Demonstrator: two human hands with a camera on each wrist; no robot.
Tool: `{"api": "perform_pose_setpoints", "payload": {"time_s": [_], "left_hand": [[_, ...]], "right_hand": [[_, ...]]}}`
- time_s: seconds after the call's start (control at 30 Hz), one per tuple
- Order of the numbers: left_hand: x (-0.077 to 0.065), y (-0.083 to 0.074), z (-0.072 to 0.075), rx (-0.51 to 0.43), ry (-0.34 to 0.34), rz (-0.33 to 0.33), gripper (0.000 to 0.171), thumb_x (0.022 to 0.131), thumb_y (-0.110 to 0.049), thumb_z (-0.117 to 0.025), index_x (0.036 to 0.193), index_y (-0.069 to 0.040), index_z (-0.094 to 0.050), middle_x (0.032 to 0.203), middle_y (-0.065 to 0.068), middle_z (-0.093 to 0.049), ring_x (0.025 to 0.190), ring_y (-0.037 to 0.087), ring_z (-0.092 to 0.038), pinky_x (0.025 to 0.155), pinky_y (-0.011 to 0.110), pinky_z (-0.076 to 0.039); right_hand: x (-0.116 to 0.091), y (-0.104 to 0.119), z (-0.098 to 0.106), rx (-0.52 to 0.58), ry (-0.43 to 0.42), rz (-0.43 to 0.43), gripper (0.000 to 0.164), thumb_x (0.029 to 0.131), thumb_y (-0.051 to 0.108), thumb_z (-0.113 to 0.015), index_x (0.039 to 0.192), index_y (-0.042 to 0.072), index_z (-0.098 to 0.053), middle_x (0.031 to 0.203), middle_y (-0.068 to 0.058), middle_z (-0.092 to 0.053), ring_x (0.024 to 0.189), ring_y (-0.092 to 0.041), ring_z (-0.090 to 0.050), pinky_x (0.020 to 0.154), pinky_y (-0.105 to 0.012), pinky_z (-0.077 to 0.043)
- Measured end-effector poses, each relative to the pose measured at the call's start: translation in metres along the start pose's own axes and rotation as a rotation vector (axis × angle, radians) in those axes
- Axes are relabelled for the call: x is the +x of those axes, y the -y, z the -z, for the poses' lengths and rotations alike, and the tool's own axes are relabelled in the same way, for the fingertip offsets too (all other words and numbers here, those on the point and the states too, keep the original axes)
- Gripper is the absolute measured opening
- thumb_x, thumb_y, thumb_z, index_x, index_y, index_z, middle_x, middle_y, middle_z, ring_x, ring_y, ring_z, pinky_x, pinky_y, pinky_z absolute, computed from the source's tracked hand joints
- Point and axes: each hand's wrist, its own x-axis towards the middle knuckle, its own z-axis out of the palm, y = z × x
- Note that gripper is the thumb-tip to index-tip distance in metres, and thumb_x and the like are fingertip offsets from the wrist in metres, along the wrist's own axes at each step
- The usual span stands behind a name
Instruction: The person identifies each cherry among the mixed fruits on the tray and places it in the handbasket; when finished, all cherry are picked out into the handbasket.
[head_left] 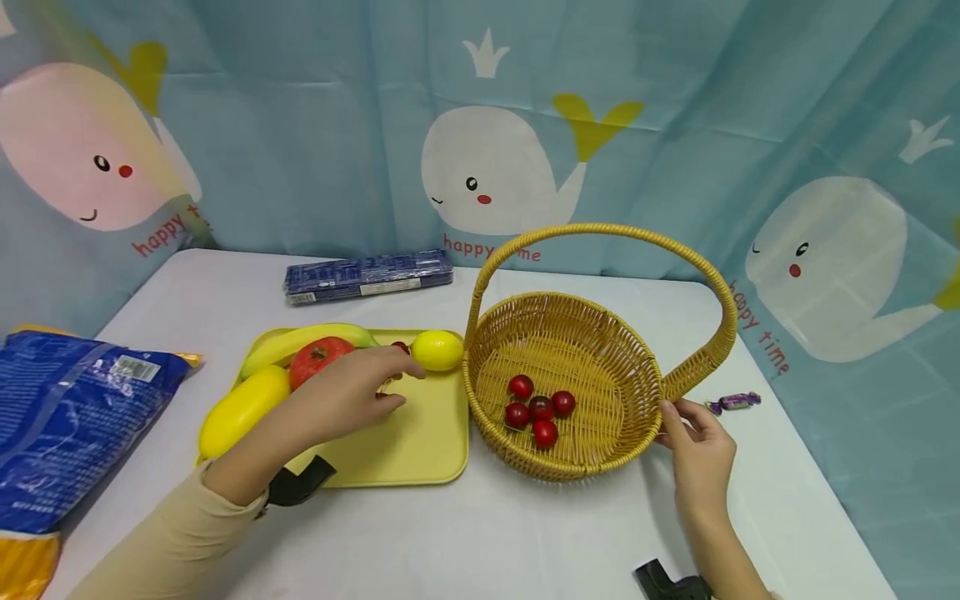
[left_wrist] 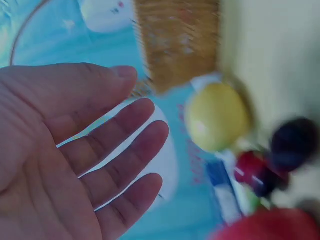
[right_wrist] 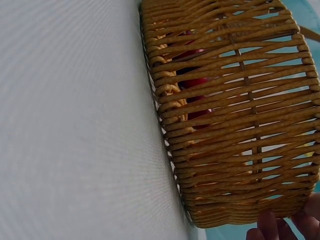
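In the left wrist view, the cherries (left_wrist: 248,166) are blurred and the bottom edge cuts off the red apple (left_wrist: 272,226).

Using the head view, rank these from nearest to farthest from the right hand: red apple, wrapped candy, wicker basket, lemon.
1. Wicker basket: touching the right hand, on its left.
2. Wrapped candy: right of the basket, just beyond the hand.
3. Lemon: left of the basket, at the tray's far right corner.
4. Red apple: farther left on the tray.
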Motion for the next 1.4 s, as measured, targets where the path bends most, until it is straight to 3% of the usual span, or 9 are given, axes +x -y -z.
{"api": "perform_pose_setpoints", "payload": {"time_s": [0.17,0.37,0.97,1.13,1.27,1.4], "left_hand": [[-0.013,0.023,-0.011,0.019,0.017,0.073,0.032,0.079,-0.007,-0.070,0.111,-0.008,-0.064,0.108,0.003,-0.064,0.097,0.021,-0.059,0.083,0.040,-0.049],[-0.019,0.034,-0.023,0.066,0.042,0.121,0.036,0.076,-0.007,-0.074,0.111,-0.007,-0.064,0.107,0.004,-0.064,0.099,0.022,-0.059,0.085,0.042,-0.048],[-0.022,0.030,-0.042,0.109,-0.003,0.164,0.031,0.073,-0.008,-0.074,0.103,-0.013,-0.065,0.100,0.001,-0.061,0.090,0.019,-0.055,0.082,0.041,-0.050],[-0.018,0.030,-0.047,0.121,-0.024,0.170,0.027,0.072,-0.006,-0.073,0.096,-0.014,-0.065,0.089,-0.002,-0.056,0.078,0.016,-0.052,0.070,0.035,-0.051],[-0.014,0.031,-0.052,0.151,-0.042,0.143,0.022,0.072,-0.004,-0.071,0.088,-0.015,-0.062,0.080,-0.003,-0.051,0.068,0.015,-0.047,0.055,0.028,-0.043],[-0.013,0.031,-0.053,0.170,-0.044,0.134,0.022,0.072,-0.004,-0.071,0.087,-0.016,-0.061,0.079,-0.004,-0.050,0.065,0.015,-0.045,0.053,0.026,-0.041]], "right_hand": [[0.000,0.000,0.002,0.016,-0.007,-0.002,0.019,0.085,0.010,-0.065,0.097,-0.005,-0.064,0.091,-0.003,-0.063,0.063,-0.007,-0.065,0.053,-0.020,-0.052],[-0.001,-0.001,0.003,0.029,-0.015,-0.015,0.018,0.085,0.011,-0.066,0.097,-0.003,-0.064,0.092,-0.003,-0.062,0.064,-0.008,-0.065,0.054,-0.021,-0.052],[0.000,-0.001,-0.001,0.026,0.001,-0.005,0.020,0.085,0.010,-0.066,0.098,-0.005,-0.064,0.092,-0.003,-0.063,0.064,-0.008,-0.065,0.054,-0.021,-0.052],[0.000,-0.001,0.000,0.011,-0.001,-0.007,0.021,0.085,0.011,-0.065,0.099,-0.005,-0.063,0.093,-0.004,-0.063,0.064,-0.008,-0.065,0.054,-0.021,-0.052],[0.000,-0.001,0.000,0.014,-0.002,-0.006,0.023,0.085,0.011,-0.065,0.099,-0.007,-0.062,0.092,-0.003,-0.063,0.063,-0.008,-0.065,0.054,-0.021,-0.052],[0.000,0.000,-0.001,0.023,0.002,-0.007,0.024,0.085,0.010,-0.065,0.099,-0.008,-0.061,0.091,-0.003,-0.063,0.063,-0.008,-0.065,0.054,-0.021,-0.052]]}}
